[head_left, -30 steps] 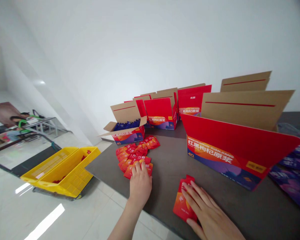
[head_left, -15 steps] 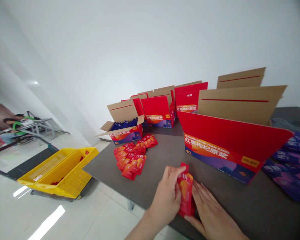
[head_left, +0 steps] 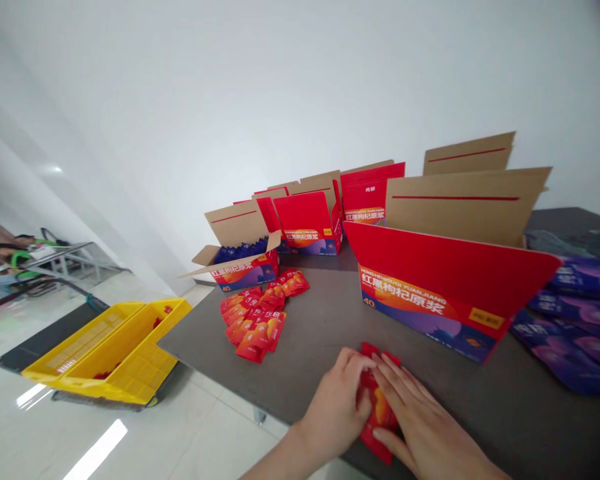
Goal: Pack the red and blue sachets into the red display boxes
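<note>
Red pouches with orange fruit prints (head_left: 381, 408) lie at the table's front edge, between my two hands. My left hand (head_left: 341, 400) is closed on their left side, its fingers curled and thumb bent. My right hand (head_left: 416, 417) lies over their right side with its fingers stretched out. Left of my hands, several red pouches (head_left: 260, 333) are fanned out on the dark table (head_left: 315, 327). A large red and blue carton (head_left: 430, 300) stands behind my right hand with its flaps up. The number of pouches between my hands cannot be told.
An open carton with blue pouches (head_left: 243, 267) stands at the back left, beside more red cartons (head_left: 313, 227). Purple pouches (head_left: 570, 327) lie at the right. A yellow crate (head_left: 130, 360) with red items sits on a cart at the left; people are visible beyond.
The pouches between my hands have gone from being held upright to lying lower and flatter. My right hand has come over them, fingers flatter. The view has shifted slightly.
</note>
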Demonstrator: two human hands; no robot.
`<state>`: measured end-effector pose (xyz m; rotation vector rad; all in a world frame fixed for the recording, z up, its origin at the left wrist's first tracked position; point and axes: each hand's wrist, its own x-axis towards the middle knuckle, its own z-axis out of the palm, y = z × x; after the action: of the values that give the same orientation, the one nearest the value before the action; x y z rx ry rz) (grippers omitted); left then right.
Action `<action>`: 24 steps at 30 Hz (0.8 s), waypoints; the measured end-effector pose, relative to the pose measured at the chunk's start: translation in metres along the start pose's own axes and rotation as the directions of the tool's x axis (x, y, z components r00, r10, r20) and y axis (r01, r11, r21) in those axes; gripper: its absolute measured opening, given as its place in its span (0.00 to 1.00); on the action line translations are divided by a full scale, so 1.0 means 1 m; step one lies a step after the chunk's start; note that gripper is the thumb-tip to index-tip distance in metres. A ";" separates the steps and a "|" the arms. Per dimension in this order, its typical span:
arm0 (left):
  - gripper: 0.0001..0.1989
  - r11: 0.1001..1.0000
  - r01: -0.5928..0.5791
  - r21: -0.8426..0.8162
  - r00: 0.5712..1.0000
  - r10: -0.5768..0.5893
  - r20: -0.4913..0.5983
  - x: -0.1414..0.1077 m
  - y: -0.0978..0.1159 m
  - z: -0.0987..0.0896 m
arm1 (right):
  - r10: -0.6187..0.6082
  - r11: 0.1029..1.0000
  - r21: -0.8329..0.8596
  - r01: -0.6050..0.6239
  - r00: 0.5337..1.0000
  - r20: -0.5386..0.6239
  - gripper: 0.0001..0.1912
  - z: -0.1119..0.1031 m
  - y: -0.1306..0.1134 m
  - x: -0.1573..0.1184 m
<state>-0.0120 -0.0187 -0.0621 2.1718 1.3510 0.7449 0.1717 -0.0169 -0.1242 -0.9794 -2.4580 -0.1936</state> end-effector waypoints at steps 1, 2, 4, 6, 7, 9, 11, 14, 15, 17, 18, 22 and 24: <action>0.21 1.000 0.023 0.011 0.998 -0.022 -0.051 0.000 -0.006 -0.007 | 0.017 1.000 0.008 -0.017 0.999 0.038 0.37 0.000 0.000 0.001; 0.18 0.997 0.054 0.059 0.993 -0.047 -0.112 0.000 -0.014 -0.016 | 0.034 0.999 0.019 -0.035 0.996 0.077 0.36 -0.002 -0.001 0.002; 0.14 0.951 0.159 0.264 0.965 -0.092 -0.247 -0.002 -0.034 -0.038 | 0.060 0.997 0.048 -0.067 0.989 0.133 0.36 -0.006 -0.002 0.004; 0.14 0.792 0.331 0.514 0.920 -0.148 -0.363 -0.005 -0.056 -0.061 | 0.081 0.993 0.073 -0.095 0.982 0.169 0.37 -0.010 -0.002 0.006; 0.16 0.680 0.418 0.602 0.893 -0.186 -0.410 -0.007 -0.066 -0.070 | 0.090 0.991 0.081 -0.106 0.979 0.181 0.37 -0.010 -0.002 0.006; 0.21 0.479 0.530 0.700 0.847 -0.255 -0.467 -0.010 -0.080 -0.081 | 0.099 0.989 0.090 -0.118 0.976 0.196 0.37 -0.010 -0.002 0.005; 0.24 0.378 0.546 0.748 0.837 -0.286 -0.466 -0.012 -0.087 -0.084 | 0.099 0.988 0.095 -0.121 0.974 0.203 0.37 -0.009 -0.002 0.004; 0.22 0.361 0.511 0.780 0.855 -0.306 -0.418 -0.010 -0.086 -0.079 | 0.079 0.989 0.104 -0.102 0.976 0.204 0.36 -0.009 0.000 0.004; 0.21 0.367 0.506 0.780 0.857 -0.318 -0.407 -0.009 -0.084 -0.077 | 0.073 0.990 0.106 -0.096 0.977 0.200 0.37 -0.010 0.001 0.005; 0.20 0.381 0.511 0.771 0.852 -0.345 -0.394 -0.004 -0.080 -0.076 | 0.081 0.989 0.106 -0.102 0.980 0.184 0.38 -0.013 0.002 0.007; 0.20 0.389 0.512 0.766 0.851 -0.352 -0.390 -0.002 -0.078 -0.077 | 0.098 0.988 0.102 -0.117 0.980 0.171 0.38 -0.013 0.002 0.007; 0.17 0.408 0.521 0.749 0.846 -0.363 -0.391 0.004 -0.060 -0.085 | 0.163 0.978 0.110 -0.177 0.979 0.123 0.38 -0.012 0.002 0.008; 0.15 0.421 0.538 0.730 0.837 -0.373 -0.401 0.004 -0.043 -0.087 | 0.164 0.976 0.129 -0.178 0.980 0.111 0.39 -0.008 0.003 0.007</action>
<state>-0.0959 0.0111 -0.0246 2.1286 2.6790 0.0174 0.1724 -0.0125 -0.1138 -1.1565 -2.4219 0.0847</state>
